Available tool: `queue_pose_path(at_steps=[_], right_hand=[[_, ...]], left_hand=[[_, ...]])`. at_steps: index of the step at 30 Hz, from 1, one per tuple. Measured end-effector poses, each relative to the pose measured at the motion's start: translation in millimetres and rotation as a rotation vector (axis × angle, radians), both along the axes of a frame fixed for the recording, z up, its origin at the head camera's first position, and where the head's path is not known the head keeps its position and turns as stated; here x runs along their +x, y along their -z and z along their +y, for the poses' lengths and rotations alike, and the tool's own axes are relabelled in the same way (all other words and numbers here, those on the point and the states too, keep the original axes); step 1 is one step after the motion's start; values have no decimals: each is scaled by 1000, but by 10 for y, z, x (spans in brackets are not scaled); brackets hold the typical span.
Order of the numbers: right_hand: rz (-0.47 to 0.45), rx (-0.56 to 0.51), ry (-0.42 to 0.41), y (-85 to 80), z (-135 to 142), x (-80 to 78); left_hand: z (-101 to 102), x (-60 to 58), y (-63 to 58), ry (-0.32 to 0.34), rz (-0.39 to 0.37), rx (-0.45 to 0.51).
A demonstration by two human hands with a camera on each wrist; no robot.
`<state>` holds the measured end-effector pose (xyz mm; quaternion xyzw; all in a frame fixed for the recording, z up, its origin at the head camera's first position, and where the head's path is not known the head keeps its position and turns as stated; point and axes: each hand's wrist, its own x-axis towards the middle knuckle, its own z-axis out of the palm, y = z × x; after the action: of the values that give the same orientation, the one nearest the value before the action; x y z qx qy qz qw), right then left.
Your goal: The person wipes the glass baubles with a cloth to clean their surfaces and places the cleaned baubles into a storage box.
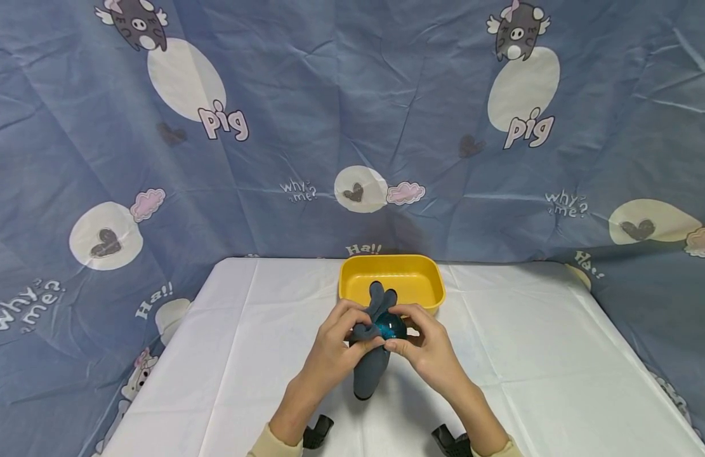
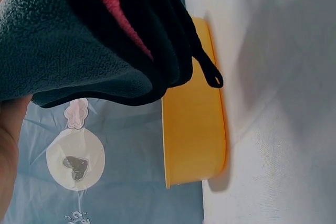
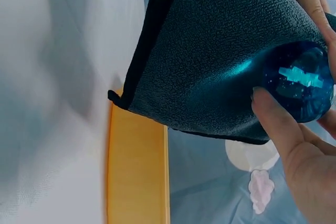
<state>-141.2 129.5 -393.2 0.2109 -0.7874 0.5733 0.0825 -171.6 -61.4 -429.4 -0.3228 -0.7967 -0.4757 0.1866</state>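
Note:
A dark grey cloth [image 1: 370, 374] with black edging hangs in folds between the two hands, held up over the white table. My left hand [image 1: 336, 349] grips its bunched upper part, fingers and thumb curled in. A clear blue ball [image 3: 299, 85] is pressed against the cloth, glossy with bright reflections. My right hand [image 1: 434, 354] pinches this ball, thumb in front and fingers behind. In the left wrist view the cloth [image 2: 58, 45] shows a pink stripe and a small black hanging loop, and it hides the ball.
A yellow rectangular tub [image 1: 432, 292] stands just beyond the hands at the back of the white-covered table [image 1: 261, 355]. A blue printed curtain [image 1: 306, 108] hangs behind the table and down its sides. Black wrist mounts [image 1: 319, 433] sit under the forearms.

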Motion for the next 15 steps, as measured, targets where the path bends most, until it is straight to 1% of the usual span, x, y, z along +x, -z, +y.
queue_pose_path(at_steps=[5, 7, 12, 15], right_hand=[[-40, -7, 1, 39, -6, -22], [-54, -14, 0, 100, 0, -56], [-78, -19, 31, 281, 36, -149], [-75, -18, 43, 318, 57, -168]], left_hand=[[-14, 1, -6, -2, 10, -1], [-14, 1, -7, -3, 17, -1], [8, 11, -17, 5, 15, -1], [28, 18, -22, 10, 15, -1]])
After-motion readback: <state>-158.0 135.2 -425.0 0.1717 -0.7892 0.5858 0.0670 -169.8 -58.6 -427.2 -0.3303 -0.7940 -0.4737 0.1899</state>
